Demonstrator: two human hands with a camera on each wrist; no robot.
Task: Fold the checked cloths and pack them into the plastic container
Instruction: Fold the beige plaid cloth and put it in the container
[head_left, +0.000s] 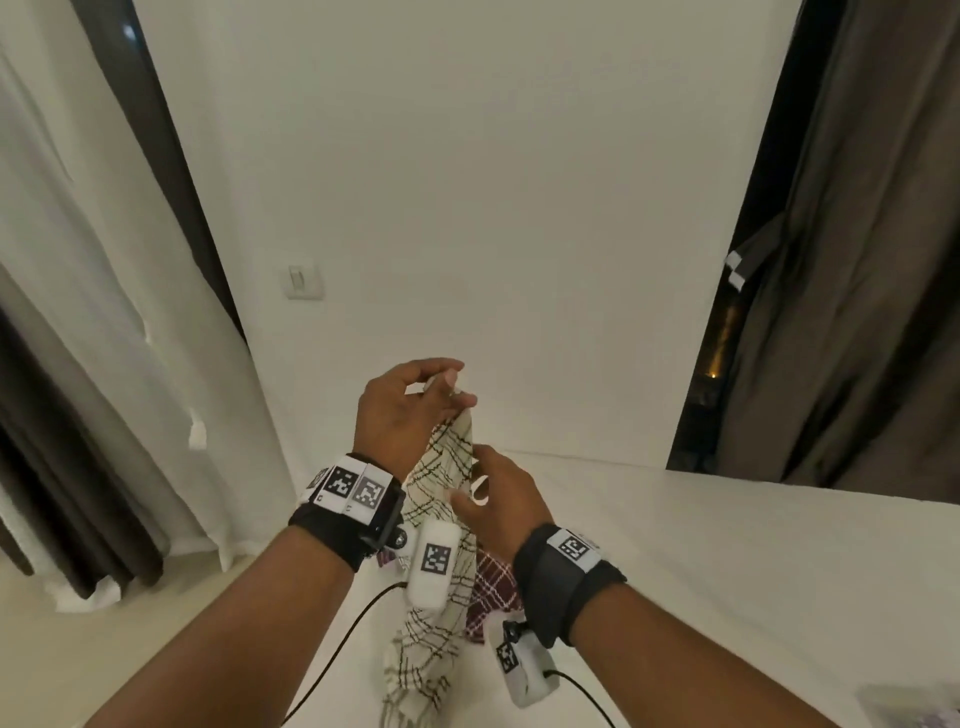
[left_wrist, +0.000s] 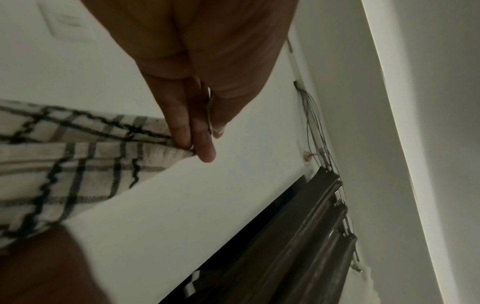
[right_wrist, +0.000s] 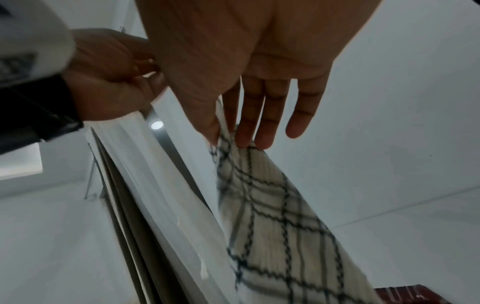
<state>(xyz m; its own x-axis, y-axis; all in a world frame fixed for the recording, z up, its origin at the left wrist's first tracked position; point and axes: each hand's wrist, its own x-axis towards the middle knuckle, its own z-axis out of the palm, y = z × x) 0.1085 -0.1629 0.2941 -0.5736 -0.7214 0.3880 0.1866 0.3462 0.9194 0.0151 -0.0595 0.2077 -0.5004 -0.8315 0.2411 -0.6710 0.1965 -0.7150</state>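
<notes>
A cream cloth with dark checks (head_left: 441, 525) hangs in the air over the white table (head_left: 727, 561), its lower end trailing at the front. My left hand (head_left: 457, 400) is raised and pinches the cloth's top corner; in the left wrist view, its fingers (left_wrist: 200, 144) clamp the corner of the cloth (left_wrist: 64, 164). My right hand (head_left: 470, 480) is just below and pinches the cloth's edge. The right wrist view shows its thumb and fingers (right_wrist: 244, 133) closed on the cloth (right_wrist: 272, 226). A dark red checked cloth (head_left: 493, 582) lies on the table under my right wrist.
A white wall with a switch (head_left: 301, 280) stands behind the table. Curtains hang at the left (head_left: 104, 364) and at the right (head_left: 857, 312). A translucent object (head_left: 914, 706) shows at the bottom right corner. Black cables (head_left: 343, 644) trail from the wrist cameras.
</notes>
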